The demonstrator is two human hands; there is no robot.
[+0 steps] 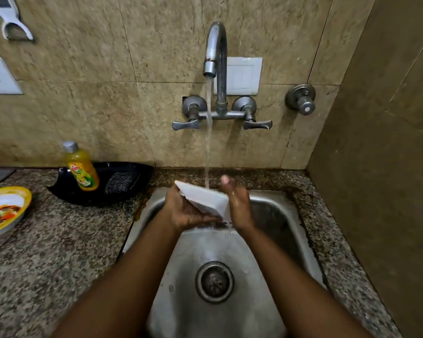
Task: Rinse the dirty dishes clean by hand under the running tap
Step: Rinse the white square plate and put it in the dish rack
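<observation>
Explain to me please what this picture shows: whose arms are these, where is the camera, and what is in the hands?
There is no machine here. The one picture comes from a camera worn on a person's head, looking down at their own arms. The left hand holds a white dish, tilted, over the steel sink; the right hand touches its other edge. Water runs from the wall tap onto the dish. On the stone counter sit a dirty yellow-rimmed plate, a yellow soap bottle and a scrubber in a black tray.
</observation>
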